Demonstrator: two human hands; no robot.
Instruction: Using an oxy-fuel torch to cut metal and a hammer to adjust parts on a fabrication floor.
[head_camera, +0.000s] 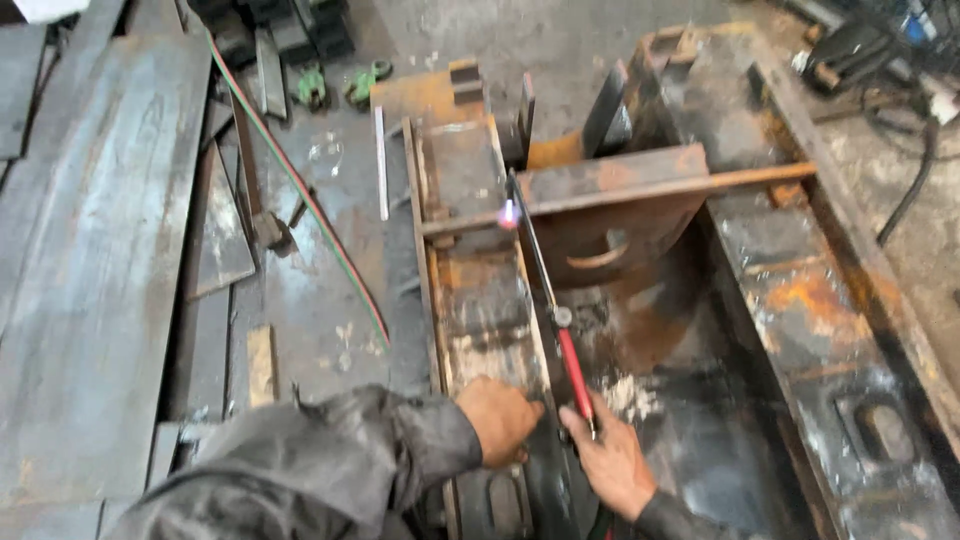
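Item 1, nearest: left hand (500, 420), in a dark grey sleeve (330, 460), is curling in a loose fist and resting on the rusty steel channel (480, 300); whether it is gripping anything, I cannot tell.

Item 2: right hand (612, 462) is closing its fingers around the lower end of the cutting torch (560, 320). The wrist is being cut off by the bottom edge.

Item 3: cutting torch, running up and away from the right hand. It is showing a red grip section, a small silver fitting, then a thin dark tube. Its tip is burning with a small pinkish-white flame (509, 213) just where a rusty crossbar (640, 185) is meeting the channel. The tip itself is too blurred to make out.

Item 4: heavy rusted steel frame (800, 290), lying right of the torch, with its far parts hidden in shadow.

Item 5, left and farther: flat steel plates (100, 250) lying on the floor, with a red-and-green twin hose (300, 190) crossing them diagonally.

Item 6, farthest: 2 green clamps (340, 85), small and indistinct.
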